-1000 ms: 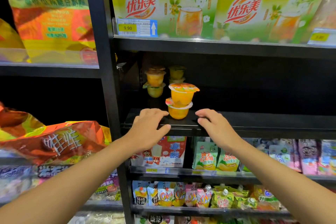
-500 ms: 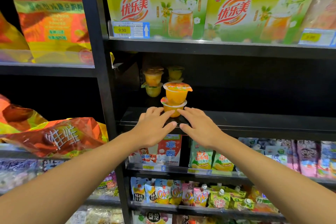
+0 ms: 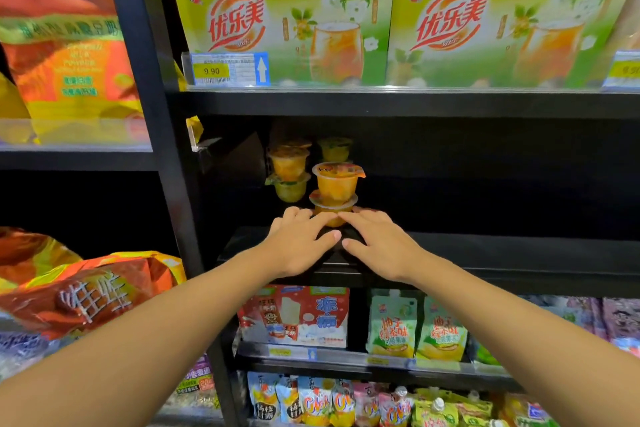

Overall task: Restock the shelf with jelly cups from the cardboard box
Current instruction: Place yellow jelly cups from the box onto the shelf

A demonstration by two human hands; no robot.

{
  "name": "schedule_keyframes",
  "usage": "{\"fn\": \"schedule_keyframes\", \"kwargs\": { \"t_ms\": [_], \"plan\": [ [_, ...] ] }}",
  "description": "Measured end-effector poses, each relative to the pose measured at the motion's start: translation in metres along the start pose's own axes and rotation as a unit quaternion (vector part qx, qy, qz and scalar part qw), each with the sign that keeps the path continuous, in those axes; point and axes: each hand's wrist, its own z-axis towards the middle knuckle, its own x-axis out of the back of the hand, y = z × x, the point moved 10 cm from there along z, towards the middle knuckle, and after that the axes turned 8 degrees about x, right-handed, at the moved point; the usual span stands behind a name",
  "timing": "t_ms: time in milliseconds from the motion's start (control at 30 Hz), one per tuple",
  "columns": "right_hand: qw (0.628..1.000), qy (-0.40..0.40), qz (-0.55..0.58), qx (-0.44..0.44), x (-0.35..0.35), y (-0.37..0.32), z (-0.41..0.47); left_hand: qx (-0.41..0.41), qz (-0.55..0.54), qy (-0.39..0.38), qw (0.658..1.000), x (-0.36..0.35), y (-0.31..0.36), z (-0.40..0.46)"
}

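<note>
Head view: bottom jelly cup [image 3: 331, 206] behind fingertips [image 3: 327, 217].

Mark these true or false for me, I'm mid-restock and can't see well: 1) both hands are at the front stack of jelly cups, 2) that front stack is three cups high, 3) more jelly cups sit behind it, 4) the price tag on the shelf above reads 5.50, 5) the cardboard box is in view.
1) True: the left hand and right hand meet, fingers extended, at the bottom cup of the front stack.
2) False: it is two high, with the top cup on the bottom one.
3) True: the rear cups stand behind, to the left.
4) False: the price tag reads 9.90.
5) False: no cardboard box is visible.
</note>
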Motion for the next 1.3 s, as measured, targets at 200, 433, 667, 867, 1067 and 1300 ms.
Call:
{"fn": "schedule_keyframes", "kwargs": {
  "t_ms": [200, 433, 667, 867, 1067, 1300],
  "plan": [
    [0.999, -0.009, 0.005, -0.034, -0.009, 0.024, 0.030, 0.031, 0.003, -0.021, 0.999, -0.007, -0.011, 0.036],
    [0.998, -0.034, -0.002, -0.050, -0.023, 0.043, 0.060, 0.060, -0.120, 0.032, 0.990, -0.009, -0.018, 0.071],
    [0.997, -0.044, -0.005, -0.071, -0.026, 0.056, 0.078, 0.071, -0.085, 0.028, 0.993, -0.014, -0.022, 0.095],
    [0.995, -0.067, -0.016, -0.071, -0.028, 0.052, 0.083, 0.069, -0.061, 0.004, 0.996, -0.015, -0.025, 0.100],
    [0.990, -0.104, -0.048, -0.088, -0.022, 0.045, 0.066, 0.057, -0.046, -0.013, 0.997, -0.004, -0.023, 0.088],
    [0.990, -0.084, -0.072, -0.090, 0.007, 0.024, 0.019, 0.067, 0.009, -0.035, 0.997, 0.011, -0.010, 0.035]
  ]
}}
